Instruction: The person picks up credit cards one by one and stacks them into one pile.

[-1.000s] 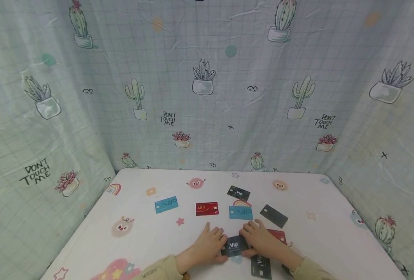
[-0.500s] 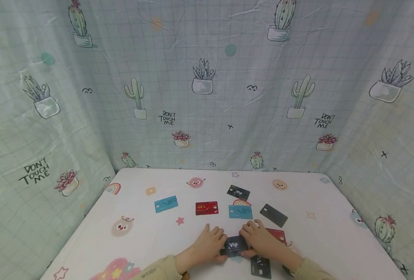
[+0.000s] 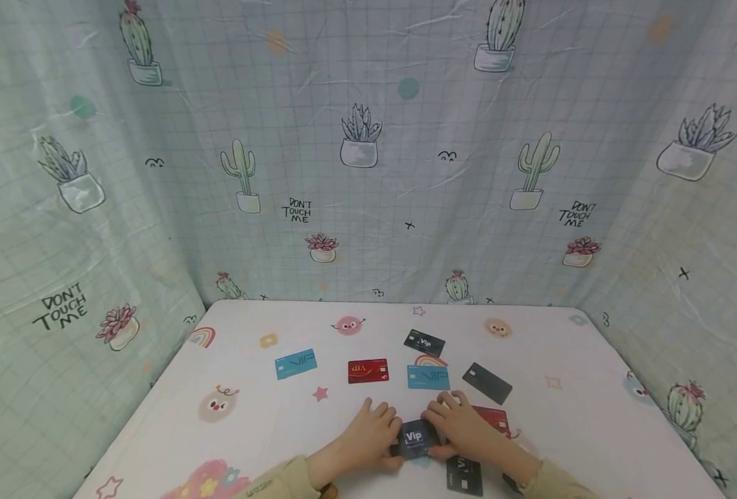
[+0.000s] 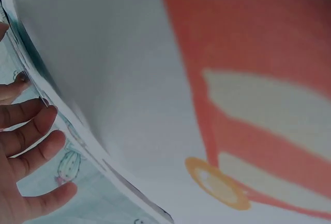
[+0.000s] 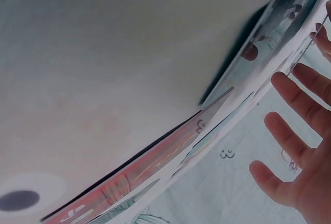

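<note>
A black card printed "Vip" (image 3: 413, 443) is held low over the near middle of the table, between both hands. My left hand (image 3: 367, 435) pinches its left end, thumb at the near edge and fingers at the far edge. The right end is pinched the same way by my right hand (image 3: 465, 428). In the left wrist view the left hand's fingers (image 4: 33, 141) spread beside a thin edge. The right wrist view has the right hand (image 5: 305, 141) at a thin card edge. Beneath the right hand lie a black Vip card (image 3: 465, 479) and a red card (image 3: 494, 420).
Farther back on the white patterned table (image 3: 237, 395) lie a blue card (image 3: 296, 364), a red VIP card (image 3: 368, 371), another blue card (image 3: 428, 378), a black Vip card (image 3: 424, 343) and a dark grey card (image 3: 487, 383). A dark card (image 3: 510, 483) is partly under the right sleeve.
Both hands and the held black card have shifted very slightly left. They keep the same hold, and the cards lying on the table stay put.
</note>
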Demonstrator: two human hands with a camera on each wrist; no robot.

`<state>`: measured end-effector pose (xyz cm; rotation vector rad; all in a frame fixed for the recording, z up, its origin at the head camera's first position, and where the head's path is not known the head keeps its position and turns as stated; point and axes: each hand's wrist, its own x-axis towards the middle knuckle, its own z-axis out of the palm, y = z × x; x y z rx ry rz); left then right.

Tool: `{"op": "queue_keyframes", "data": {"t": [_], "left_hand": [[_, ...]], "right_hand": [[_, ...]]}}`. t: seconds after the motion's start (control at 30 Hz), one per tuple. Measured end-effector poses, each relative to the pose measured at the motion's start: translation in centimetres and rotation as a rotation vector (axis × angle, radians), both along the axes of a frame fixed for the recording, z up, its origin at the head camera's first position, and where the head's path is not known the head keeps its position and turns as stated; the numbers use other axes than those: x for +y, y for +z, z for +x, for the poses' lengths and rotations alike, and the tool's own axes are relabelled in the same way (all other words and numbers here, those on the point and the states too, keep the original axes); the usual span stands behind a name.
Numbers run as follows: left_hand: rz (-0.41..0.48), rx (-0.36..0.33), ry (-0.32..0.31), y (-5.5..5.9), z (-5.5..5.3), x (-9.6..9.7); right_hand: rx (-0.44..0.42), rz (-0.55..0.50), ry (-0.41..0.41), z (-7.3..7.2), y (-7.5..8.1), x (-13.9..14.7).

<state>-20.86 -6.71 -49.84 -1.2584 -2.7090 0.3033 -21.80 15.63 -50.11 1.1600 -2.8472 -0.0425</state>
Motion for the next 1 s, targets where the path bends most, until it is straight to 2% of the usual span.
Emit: {"op": "queue_keyframes", "data": {"t": [0.27,0.53,0.73,1.0], "left_hand": [[0.031,0.032,0.004,-0.2,-0.2,-0.5],[0.051,0.024,0.02,-0.1,-0.2,-1.1],[0.059,-0.01,0.018,0.1,-0.2,-1.7],[0.064,-0.012,0.016,0.1,-0.7,-2.6]], "right_hand": [[0.041,-0.038,0.042,0.2,0.2,-0.1],[0.044,-0.03,0.039,0.2,0.4,-0.5],[0.073,-0.045,0.054,0.1,0.3,-0.7],[0.103,-0.077,0.077,-0.1,0.4,-1.3]]}}
